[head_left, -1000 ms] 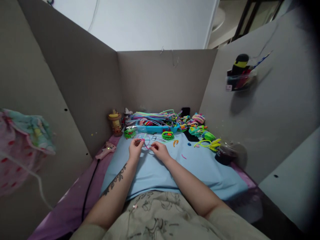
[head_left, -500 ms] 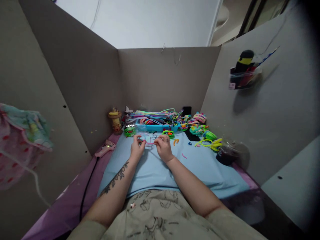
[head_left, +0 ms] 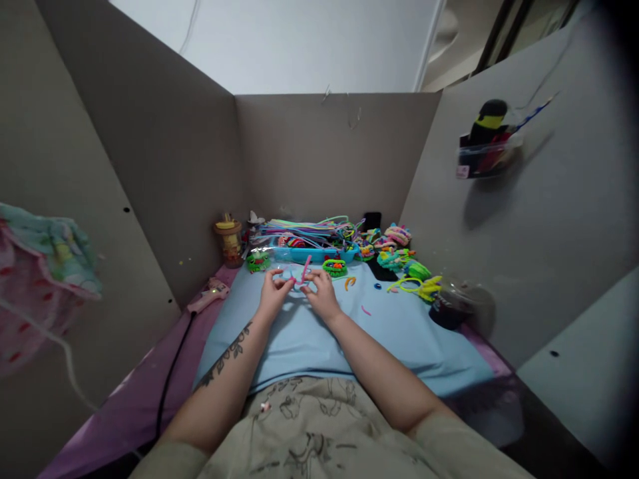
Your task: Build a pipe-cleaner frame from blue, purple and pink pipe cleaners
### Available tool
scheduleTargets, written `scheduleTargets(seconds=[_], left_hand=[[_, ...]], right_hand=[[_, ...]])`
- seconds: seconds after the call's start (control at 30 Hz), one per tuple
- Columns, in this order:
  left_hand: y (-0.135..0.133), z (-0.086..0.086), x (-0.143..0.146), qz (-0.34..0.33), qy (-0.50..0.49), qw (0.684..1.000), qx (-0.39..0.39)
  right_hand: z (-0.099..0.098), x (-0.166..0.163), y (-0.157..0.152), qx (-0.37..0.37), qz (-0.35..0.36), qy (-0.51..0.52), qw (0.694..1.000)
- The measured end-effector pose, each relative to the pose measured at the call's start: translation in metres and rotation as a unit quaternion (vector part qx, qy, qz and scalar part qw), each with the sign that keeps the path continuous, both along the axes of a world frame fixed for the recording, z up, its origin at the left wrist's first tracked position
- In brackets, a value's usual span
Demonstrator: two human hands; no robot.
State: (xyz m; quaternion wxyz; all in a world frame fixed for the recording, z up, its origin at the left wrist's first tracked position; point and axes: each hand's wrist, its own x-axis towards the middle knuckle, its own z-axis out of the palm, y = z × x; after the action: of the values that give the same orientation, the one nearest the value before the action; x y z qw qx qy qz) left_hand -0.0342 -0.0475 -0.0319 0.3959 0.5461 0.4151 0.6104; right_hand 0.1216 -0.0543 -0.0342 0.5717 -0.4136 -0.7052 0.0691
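Over the blue cloth [head_left: 299, 346], my left hand [head_left: 273, 293] pinches one end of a pink pipe cleaner [head_left: 306, 267]. The pipe cleaner bends upward beside my right hand [head_left: 322, 293], whose thumb and fingers are closed near the bend. Just behind my hands, partly hidden, lie small clear or pale items I cannot make out. A green fuzzy figure [head_left: 258, 261] sits beyond my left hand, and a green ring-shaped piece with orange bits [head_left: 334, 267] lies beyond my right. Orange scraps [head_left: 350, 283] and a pink snippet [head_left: 366, 310] rest to the right.
At the back stands a blue tray [head_left: 319, 255] heaped with pipe cleaners. A lidded cup [head_left: 229, 243] and a pink glue gun [head_left: 210, 297] with a black cord are on the left. Fuzzy crafts [head_left: 397, 246] and a dark-based clear container [head_left: 449, 309] stand right. Grey panels enclose the table.
The pink pipe cleaner was stretched level between my hands; its right part now bends upward. My right hand has moved slightly left and turned, its fingers nearer my left hand.
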Motion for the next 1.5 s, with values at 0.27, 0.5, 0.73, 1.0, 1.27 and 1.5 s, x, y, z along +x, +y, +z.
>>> scheduleTargets(seconds=[0.27,0.5,0.73,1.0,1.27,1.5], left_hand=[[-0.007,-0.001,0.005,-0.051,0.041,0.997,0.028],[-0.011,-0.001,0.001,-0.066,0.122,0.988,0.075],[-0.007,-0.006,0.002,-0.047,0.193,0.974,0.112],[-0.005,-0.01,0.003,-0.01,0.278,0.943,0.181],[-0.008,-0.006,0.003,0.054,0.299,0.923,0.235],[-0.011,0.001,-0.001,0.124,0.297,0.92,0.224]], right_hand=[[-0.004,-0.001,0.003,-0.028,-0.004,0.023,0.999],[-0.015,0.003,0.012,-0.081,-0.011,0.061,0.995],[-0.008,0.001,0.005,-0.071,-0.049,0.07,0.994],[-0.008,0.003,0.005,-0.093,-0.014,0.055,0.994],[-0.02,0.003,0.02,-0.131,0.024,0.071,0.989],[-0.012,0.006,0.015,-0.1,-0.026,0.121,0.987]])
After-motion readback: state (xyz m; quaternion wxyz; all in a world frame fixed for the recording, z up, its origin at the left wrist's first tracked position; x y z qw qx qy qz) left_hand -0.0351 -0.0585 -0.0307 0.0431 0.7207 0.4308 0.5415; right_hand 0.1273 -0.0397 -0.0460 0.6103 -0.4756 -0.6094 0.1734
